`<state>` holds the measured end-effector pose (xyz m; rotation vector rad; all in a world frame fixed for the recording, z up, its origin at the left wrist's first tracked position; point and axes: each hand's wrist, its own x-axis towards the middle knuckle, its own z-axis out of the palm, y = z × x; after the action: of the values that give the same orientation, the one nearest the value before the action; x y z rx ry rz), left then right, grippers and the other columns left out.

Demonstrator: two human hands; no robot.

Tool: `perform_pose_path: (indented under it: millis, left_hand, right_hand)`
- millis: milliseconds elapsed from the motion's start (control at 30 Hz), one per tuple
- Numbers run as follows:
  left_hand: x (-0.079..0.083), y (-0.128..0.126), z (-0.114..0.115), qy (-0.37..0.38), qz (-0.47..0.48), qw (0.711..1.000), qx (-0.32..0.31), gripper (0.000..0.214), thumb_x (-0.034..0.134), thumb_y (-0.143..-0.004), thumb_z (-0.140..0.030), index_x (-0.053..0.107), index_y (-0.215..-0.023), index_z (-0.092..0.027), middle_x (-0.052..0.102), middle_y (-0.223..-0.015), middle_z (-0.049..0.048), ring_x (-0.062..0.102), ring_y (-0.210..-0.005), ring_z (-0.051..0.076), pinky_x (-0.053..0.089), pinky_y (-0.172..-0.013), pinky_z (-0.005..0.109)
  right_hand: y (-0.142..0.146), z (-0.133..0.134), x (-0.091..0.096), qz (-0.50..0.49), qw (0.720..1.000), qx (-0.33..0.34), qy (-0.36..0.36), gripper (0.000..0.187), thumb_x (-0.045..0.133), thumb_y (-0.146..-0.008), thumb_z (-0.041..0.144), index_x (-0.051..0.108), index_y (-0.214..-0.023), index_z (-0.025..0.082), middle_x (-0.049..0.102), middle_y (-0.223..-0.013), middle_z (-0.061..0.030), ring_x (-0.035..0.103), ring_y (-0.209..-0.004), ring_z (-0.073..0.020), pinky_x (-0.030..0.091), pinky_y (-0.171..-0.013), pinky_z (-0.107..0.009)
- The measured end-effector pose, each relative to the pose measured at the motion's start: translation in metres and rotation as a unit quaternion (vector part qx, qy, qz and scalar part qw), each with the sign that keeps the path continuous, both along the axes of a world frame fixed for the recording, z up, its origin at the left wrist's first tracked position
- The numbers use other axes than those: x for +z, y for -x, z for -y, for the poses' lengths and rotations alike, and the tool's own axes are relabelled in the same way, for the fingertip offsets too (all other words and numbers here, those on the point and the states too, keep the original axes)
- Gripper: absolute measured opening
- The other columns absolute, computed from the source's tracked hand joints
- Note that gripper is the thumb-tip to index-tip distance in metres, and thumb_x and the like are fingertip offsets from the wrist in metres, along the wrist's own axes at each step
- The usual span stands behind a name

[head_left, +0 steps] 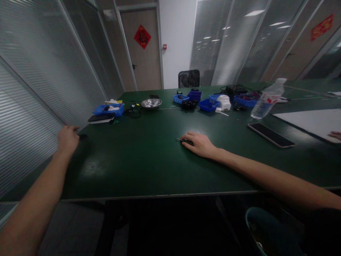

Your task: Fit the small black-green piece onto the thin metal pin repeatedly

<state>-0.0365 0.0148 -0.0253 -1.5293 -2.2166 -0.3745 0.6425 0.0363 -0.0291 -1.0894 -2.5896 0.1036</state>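
My right hand [198, 143] lies on the dark green table [149, 163], fingers curled over a small dark object [183, 141] with a thin metal tip that sticks out to the left. My left hand [68, 138] rests at the table's left edge, fingers bent over another small dark thing [82, 136] that I cannot make out.
Further back stand several blue bins [207, 105], a metal bowl [151, 103], a black device [101, 117] and cables. A water bottle [266, 99] and a phone [270, 134] lie to the right, beside a white sheet [311, 121]. Another person's fingers [335, 135] show at the far right.
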Motion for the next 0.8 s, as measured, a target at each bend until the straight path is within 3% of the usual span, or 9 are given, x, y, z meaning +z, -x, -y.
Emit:
perform_pose_path:
  millis: [267,500,800]
  left_hand:
    - [0.001,0.000,0.004,-0.012,0.068,0.998,0.009,0.050,0.040,-0.107,-0.035,0.075,-0.127,-0.005,0.074,-0.123,0.0210,0.064,-0.115,0.032,0.046,-0.108,0.041]
    - [0.006,0.000,0.006,0.005,0.110,0.994,0.023,0.044,0.049,-0.103,-0.033,0.074,-0.125,-0.005,0.076,-0.115,0.0193,0.067,-0.108,0.031,0.048,-0.108,0.042]
    - [0.005,0.012,0.004,0.049,0.123,0.990,0.050,0.051,0.051,-0.101,-0.033,0.072,-0.135,-0.002,0.077,-0.120,0.0210,0.069,-0.110,0.031,0.049,-0.105,0.041]
  right_hand:
    - [-0.001,-0.001,0.001,0.001,1.000,0.004,0.010,0.035,0.055,-0.109,0.043,0.069,-0.134,0.023,0.071,-0.119,-0.0088,0.068,-0.095,-0.0226,0.049,-0.075,-0.033]
    - [-0.001,0.001,0.003,0.000,1.000,0.004,0.014,0.035,0.053,-0.110,0.043,0.069,-0.134,0.024,0.071,-0.119,-0.0084,0.068,-0.095,-0.0225,0.049,-0.076,-0.034]
    - [0.000,0.001,0.003,0.003,1.000,0.000,0.012,0.034,0.054,-0.110,0.043,0.070,-0.133,0.024,0.071,-0.119,-0.0088,0.068,-0.097,-0.0231,0.049,-0.076,-0.033]
